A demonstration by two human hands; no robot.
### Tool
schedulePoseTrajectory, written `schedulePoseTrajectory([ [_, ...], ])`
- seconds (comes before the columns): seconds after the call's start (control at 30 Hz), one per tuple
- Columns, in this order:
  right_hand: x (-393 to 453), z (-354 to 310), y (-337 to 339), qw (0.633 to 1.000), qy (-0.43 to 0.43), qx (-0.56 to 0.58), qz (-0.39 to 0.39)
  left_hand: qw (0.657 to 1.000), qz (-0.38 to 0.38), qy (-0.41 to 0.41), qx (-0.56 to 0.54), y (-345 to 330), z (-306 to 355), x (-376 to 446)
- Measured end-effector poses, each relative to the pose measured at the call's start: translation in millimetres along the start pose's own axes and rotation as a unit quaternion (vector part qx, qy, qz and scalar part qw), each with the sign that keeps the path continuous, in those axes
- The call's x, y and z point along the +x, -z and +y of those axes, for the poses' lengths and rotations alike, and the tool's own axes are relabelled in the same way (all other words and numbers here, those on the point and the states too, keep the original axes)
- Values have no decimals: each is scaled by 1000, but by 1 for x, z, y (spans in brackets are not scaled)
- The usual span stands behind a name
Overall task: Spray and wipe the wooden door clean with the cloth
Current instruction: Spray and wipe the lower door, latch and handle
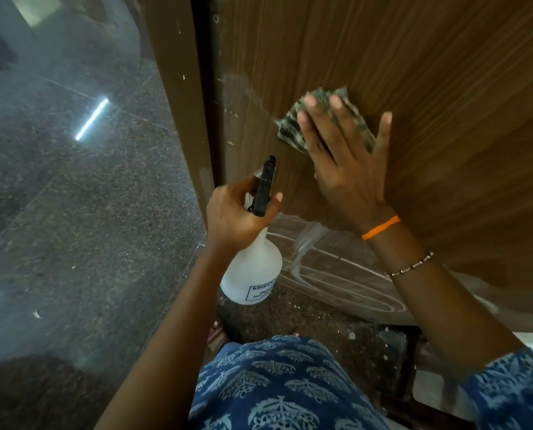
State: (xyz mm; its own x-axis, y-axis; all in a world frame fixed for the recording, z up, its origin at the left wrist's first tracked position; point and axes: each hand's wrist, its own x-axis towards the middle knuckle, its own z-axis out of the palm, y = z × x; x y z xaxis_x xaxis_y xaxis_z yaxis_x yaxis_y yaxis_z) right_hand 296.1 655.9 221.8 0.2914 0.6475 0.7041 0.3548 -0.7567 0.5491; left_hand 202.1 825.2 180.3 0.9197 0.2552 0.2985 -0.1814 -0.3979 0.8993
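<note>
The brown wooden door (pixel 429 72) fills the upper right. My right hand (pixel 349 156) lies flat with straight fingers and presses a folded checked cloth (pixel 293 131) against the door. Wet streaks show on the wood to the left of the cloth. My left hand (pixel 237 212) grips the neck of a white spray bottle (pixel 252 274) with a black trigger head (pixel 266 184), its nozzle pointing up toward the door, just left of and below my right hand.
The dark door frame (pixel 190 103) runs down the middle beside a glass panel (pixel 72 150) on the left, with speckled stone floor behind it. A smeared metal kick plate (pixel 336 274) covers the door's bottom. My feet stand on the floor below.
</note>
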Motion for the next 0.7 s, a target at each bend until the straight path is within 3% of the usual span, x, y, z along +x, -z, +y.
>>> schedulePoseTrajectory([
  [0.13,11,-13,-7,999,18,-6,41,999,9,-24,44,5,2,7],
  [0.23,1,-27,-16,998,49,15,21,1000,7,3,10,7,-9,6],
  [0.37,-40,-58,-29,976,185,63,-100,998,5,20,-53,11,-20,0],
  [0.47,-68,-73,-35,921,322,64,-209,998,-13,17,-59,15,-22,-3],
  [0.53,-72,-72,-33,893,368,44,-254,998,-31,14,-52,16,-22,-5],
  [0.6,-64,-69,-27,911,341,39,-227,997,-44,15,-59,17,-24,-7],
  [0.7,-33,-57,-20,960,226,71,-152,997,-40,20,-69,18,-27,-6],
])
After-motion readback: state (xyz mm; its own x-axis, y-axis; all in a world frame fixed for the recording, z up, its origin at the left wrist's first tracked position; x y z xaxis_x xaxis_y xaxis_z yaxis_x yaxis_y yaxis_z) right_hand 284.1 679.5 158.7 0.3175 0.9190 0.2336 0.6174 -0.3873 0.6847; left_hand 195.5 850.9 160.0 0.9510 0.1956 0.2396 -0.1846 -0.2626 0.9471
